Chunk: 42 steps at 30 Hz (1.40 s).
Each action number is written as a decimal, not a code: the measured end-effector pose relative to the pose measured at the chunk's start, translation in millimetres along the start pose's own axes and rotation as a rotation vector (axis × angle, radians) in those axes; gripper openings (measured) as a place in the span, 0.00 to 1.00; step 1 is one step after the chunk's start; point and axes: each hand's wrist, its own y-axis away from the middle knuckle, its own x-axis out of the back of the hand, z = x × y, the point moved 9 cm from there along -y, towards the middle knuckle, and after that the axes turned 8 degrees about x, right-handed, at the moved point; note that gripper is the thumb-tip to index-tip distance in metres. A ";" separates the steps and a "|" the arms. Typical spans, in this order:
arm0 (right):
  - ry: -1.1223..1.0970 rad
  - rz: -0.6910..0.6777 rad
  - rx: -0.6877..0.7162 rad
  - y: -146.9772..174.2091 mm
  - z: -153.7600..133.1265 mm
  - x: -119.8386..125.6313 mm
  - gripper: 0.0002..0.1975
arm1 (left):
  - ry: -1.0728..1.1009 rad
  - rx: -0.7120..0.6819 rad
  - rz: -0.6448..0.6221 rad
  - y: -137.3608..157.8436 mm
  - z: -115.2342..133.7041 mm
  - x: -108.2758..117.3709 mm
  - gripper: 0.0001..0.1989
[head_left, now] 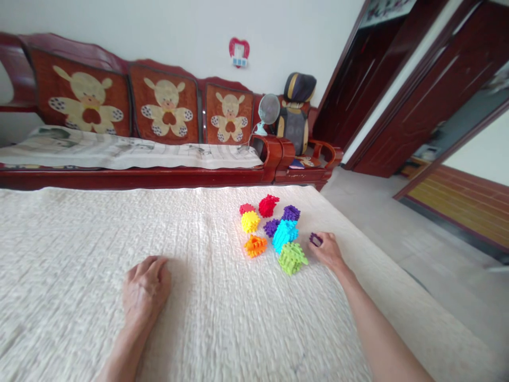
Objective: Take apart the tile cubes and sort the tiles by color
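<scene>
My right hand [329, 250] pinches a small dark purple toy block [316, 240] at the right of the cloth. Just left of it lie bumpy toy blocks in colour clusters: light green blocks [291, 258], light blue blocks [284, 235], and purple blocks [291, 213] behind them, with another purple block [271, 228] beside. Farther left are orange blocks [255, 246], yellow blocks [250, 222], a pinkish-red block [247, 209] and red blocks [269, 206]. My left hand [147, 286] rests on the cloth, well apart from the blocks, its fingers curled in with nothing visible in them.
A cream quilted cloth [199, 323] covers the table. Beyond its far edge stands a dark red wooden sofa [191, 178] with bear-patterned backrests. A small fan [269, 110] and a chair with a massage cushion [293, 127] are at its right end. Tiled floor [397, 228] lies to the right.
</scene>
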 end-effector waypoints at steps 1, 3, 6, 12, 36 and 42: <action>-0.016 0.032 -0.047 0.7 3.2 11.2 0.18 | 0.002 0.002 0.004 0.2 0.2 0.3 0.17; -0.063 0.081 -0.096 -2.2 -2.2 32.7 0.23 | 0.010 0.006 0.013 0.4 0.3 1.0 0.17; -0.086 0.142 0.004 -21.7 -48.3 60.0 0.25 | 0.028 0.016 0.017 0.5 0.3 1.7 0.17; -0.021 -0.082 0.248 -82.3 -191.3 29.8 0.21 | 0.054 0.044 -0.001 0.7 1.5 3.7 0.15; 0.399 -0.754 0.308 -111.8 -262.2 -155.1 0.38 | 0.089 0.098 -0.058 1.9 0.6 2.1 0.16; 0.404 -0.744 0.304 -110.8 -261.4 -158.1 0.36 | 0.094 0.094 -0.037 1.9 0.3 2.9 0.14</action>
